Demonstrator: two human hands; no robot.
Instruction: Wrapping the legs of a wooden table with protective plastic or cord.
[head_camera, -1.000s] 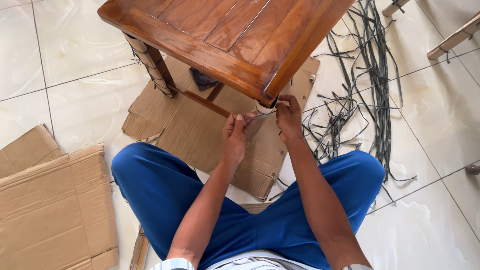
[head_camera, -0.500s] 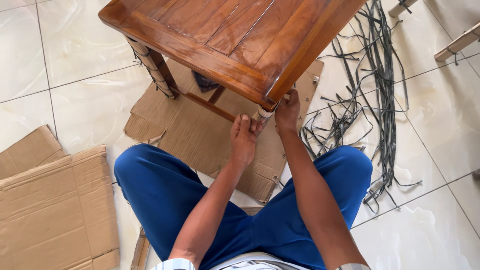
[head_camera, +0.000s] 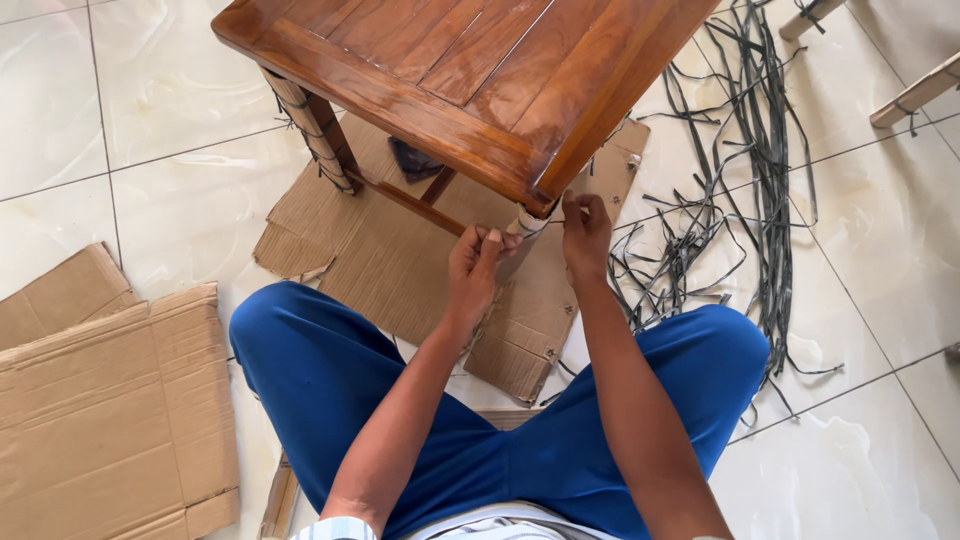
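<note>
Glossy varnished wooden table (head_camera: 470, 70), matt corrugated cardboard (head_camera: 400, 260), shiny floor tiles (head_camera: 120, 90).

Since a second ago we have raised our left hand (head_camera: 476, 262) up the wrapped leg (head_camera: 528, 226), and our right hand (head_camera: 586, 228) now sits right under the wooden surface's (head_camera: 470, 70) corner.

The person wears bright blue trousers (head_camera: 330, 370) of a plain, smooth cloth, loose in the leg and creased in soft folds at the knees and lap. At the bottom edge of the view shows a shirt hem (head_camera: 500, 525) in pale grey and white, with fine light stripes. Both forearms are bare, with no sleeves reaching them. The left hand (head_camera: 475, 265) and right hand (head_camera: 585, 230) are bare too, ungloved.
</note>
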